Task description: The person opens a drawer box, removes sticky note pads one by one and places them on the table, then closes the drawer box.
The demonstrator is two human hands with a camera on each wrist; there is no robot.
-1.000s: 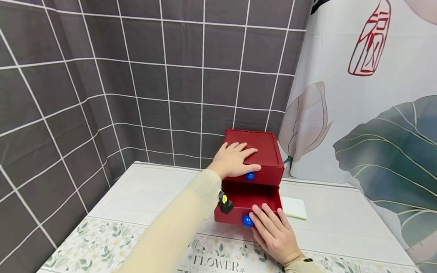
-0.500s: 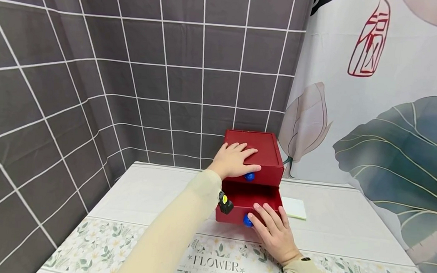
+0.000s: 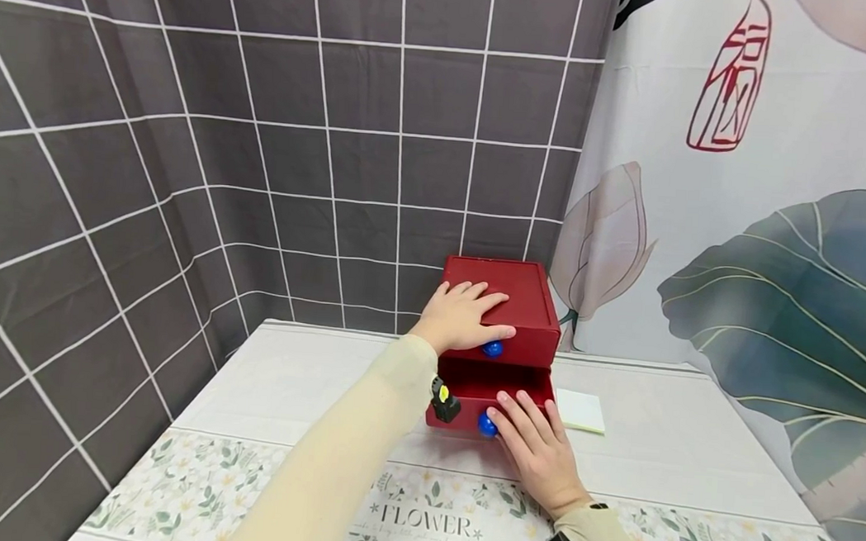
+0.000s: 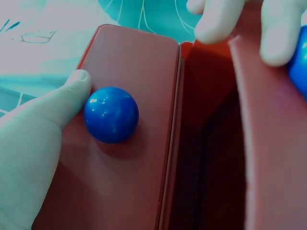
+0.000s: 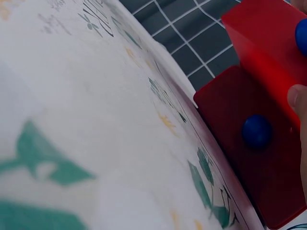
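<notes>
A red two-drawer box (image 3: 506, 285) stands at the back of the table, with a blue ball knob on each drawer. My left hand (image 3: 460, 315) rests spread on its top, the thumb reaching down the upper drawer's front beside the upper knob (image 4: 111, 115). Below, the lower drawer (image 3: 464, 419) is partly pulled out, and the visible part of its inside looks bare. My right hand (image 3: 541, 457) lies with fairly straight fingers against that drawer's front. Its fingertips come over the top edge, right beside the lower knob (image 5: 256, 131).
A pale pad of paper (image 3: 581, 411) lies to the right of the box. A white cloth with a floral band (image 3: 433, 519) covers the table. Behind hang a dark grid-patterned curtain (image 3: 357, 167) and a white printed curtain (image 3: 617, 298).
The lower drawer has slid inward a little, its knob moving away from me. My right hand has moved forward with it. The left hand stays on the box top.
</notes>
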